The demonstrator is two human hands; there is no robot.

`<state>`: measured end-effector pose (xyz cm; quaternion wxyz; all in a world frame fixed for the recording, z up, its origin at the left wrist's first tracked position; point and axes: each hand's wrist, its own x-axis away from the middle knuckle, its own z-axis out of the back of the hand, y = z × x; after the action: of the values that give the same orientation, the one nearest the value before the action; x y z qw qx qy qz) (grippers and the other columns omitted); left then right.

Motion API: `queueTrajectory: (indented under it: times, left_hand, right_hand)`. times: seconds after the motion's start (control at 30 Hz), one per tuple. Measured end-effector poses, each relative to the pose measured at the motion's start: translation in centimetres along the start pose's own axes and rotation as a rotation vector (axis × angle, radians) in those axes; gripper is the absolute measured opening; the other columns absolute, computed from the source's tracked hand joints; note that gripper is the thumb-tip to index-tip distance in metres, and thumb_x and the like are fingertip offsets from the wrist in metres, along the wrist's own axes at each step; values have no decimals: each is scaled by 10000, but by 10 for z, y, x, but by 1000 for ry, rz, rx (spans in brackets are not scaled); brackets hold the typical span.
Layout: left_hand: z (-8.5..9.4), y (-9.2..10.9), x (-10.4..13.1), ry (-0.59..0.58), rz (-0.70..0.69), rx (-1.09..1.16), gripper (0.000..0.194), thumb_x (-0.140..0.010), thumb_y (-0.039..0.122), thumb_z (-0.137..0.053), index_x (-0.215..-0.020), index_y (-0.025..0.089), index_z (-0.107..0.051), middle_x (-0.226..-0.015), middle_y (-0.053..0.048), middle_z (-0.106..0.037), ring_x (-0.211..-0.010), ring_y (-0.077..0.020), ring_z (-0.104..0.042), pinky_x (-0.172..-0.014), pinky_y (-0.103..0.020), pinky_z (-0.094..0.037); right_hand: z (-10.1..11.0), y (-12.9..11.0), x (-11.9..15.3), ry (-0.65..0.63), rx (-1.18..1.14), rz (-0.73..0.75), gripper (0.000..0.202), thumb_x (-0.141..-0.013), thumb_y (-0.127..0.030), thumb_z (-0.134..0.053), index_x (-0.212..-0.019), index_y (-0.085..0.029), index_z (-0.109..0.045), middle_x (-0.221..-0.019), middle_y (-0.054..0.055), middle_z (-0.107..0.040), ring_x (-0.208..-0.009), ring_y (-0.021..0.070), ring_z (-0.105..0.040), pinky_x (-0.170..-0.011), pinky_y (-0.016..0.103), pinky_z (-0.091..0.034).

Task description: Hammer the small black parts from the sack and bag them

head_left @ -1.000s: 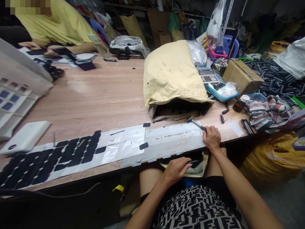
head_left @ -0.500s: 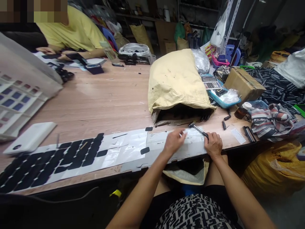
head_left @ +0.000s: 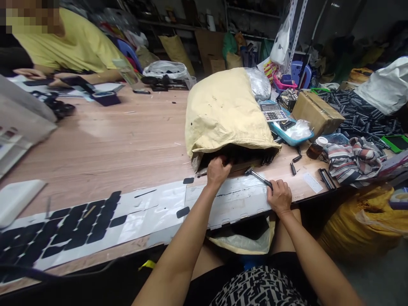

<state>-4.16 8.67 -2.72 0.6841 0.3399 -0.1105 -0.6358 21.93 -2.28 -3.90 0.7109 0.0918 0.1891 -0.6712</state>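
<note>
Sack [head_left: 223, 110], left hand [head_left: 218, 173] partly inside, cannot tell grip, right grip [head_left: 279, 196] clamped on tool [head_left: 259, 177], paper slip [head_left: 313, 182] illegible

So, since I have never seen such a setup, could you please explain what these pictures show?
There is no machine: the two bare hands belong to someone wearing a camera on their head, so every picture looks forward and down from there. The right hand holds a hammer-like tool by its handle. The left hand reaches into a cream sack on the table; what it touches inside is hidden. Nearby lie a white sheet with black pads and a striped cloth.
</note>
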Motion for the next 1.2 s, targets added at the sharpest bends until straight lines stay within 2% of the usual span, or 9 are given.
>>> queueTrajectory:
  times: [0.13, 0.2, 0.27, 0.4, 0.6, 0.73, 0.87, 1.03, 1.2]
  left_hand:
    - [4, 0, 54, -99, -213, 179, 169, -860, 294, -664, -997, 202, -699, -917, -45, -675, -878, -207, -617, -806, -321, -493]
    - [-3, -2, 74, -150, -234, 199, 156, -859, 285, -679, -999, 220, -707, -931, -38, -668, -908, -211, -600, -830, -335, -491]
    - [-11, -4, 83, -177, -225, 178, 170, -855, 285, -694, -1014, 232, -722, -920, -38, -651, -923, -222, -577, -850, -355, -487]
    - [-20, -9, 83, -208, -228, 175, 211, -865, 298, -696, -1065, 240, -731, -904, -40, -624, -931, -230, -554, -861, -369, -478]
    - [-16, -9, 80, -220, -239, 221, 173, -855, 277, -701, -1018, 220, -702, -965, -41, -671, -959, -238, -563, -879, -375, -466]
    - [-14, -8, 79, -241, -213, 245, 169, -838, 269, -712, -1001, 227, -707, -939, -33, -676, -960, -236, -572, -885, -371, -465]
    - [-14, -6, 77, -256, -141, 271, 162, -807, 255, -730, -967, 232, -716, -949, -31, -669, -976, -234, -579, -869, -362, -475]
    - [-16, -3, 75, -252, -76, 300, 161, -769, 218, -754, -926, 235, -724, -962, -22, -674, -982, -229, -581, -870, -358, -473]
    - [-15, -1, 75, -260, -69, 298, 157, -766, 210, -757, -918, 239, -730, -952, -21, -676, -973, -229, -581, -867, -359, -467]
  right_hand:
    - [0, 0, 0, -7, 2, -5, 278, -956, -323, -501, -1149, -207, -665, -1017, 94, -608, -927, 248, -468, -785, 349, -333]
    - [-1, 1, 0, -4, 5, -6, 280, -958, -327, -504, -1153, -209, -666, -1023, 92, -610, -929, 247, -469, -787, 350, -332]
    - [-2, 1, 0, 0, 7, -5, 282, -960, -332, -506, -1158, -209, -665, -1028, 90, -612, -932, 247, -469, -788, 350, -332]
    - [-3, 3, -1, -5, 13, 5, 292, -970, -340, -505, -1174, -202, -663, -1034, 92, -611, -931, 243, -469, -787, 348, -337]
    - [6, 5, -3, -67, -55, 14, 287, -979, -315, -505, -1167, -190, -681, -1004, 97, -628, -917, 231, -511, -777, 326, -378]
    - [19, 4, 6, -79, -294, -56, 338, -1012, -331, -431, -1183, -184, -683, -972, 79, -652, -904, 207, -581, -788, 300, -431]
    - [38, -3, 21, -92, -507, -41, 362, -1023, -365, -403, -1153, -187, -690, -971, 68, -682, -897, 187, -630, -829, 284, -470]
    - [55, -13, 34, -103, -454, 3, 352, -1025, -373, -417, -1158, -203, -695, -982, 60, -692, -901, 177, -647, -808, 270, -479]
    - [54, -15, 41, -121, -327, 23, 350, -1027, -344, -400, -1106, -209, -713, -936, 53, -692, -826, 164, -642, -711, 260, -463]
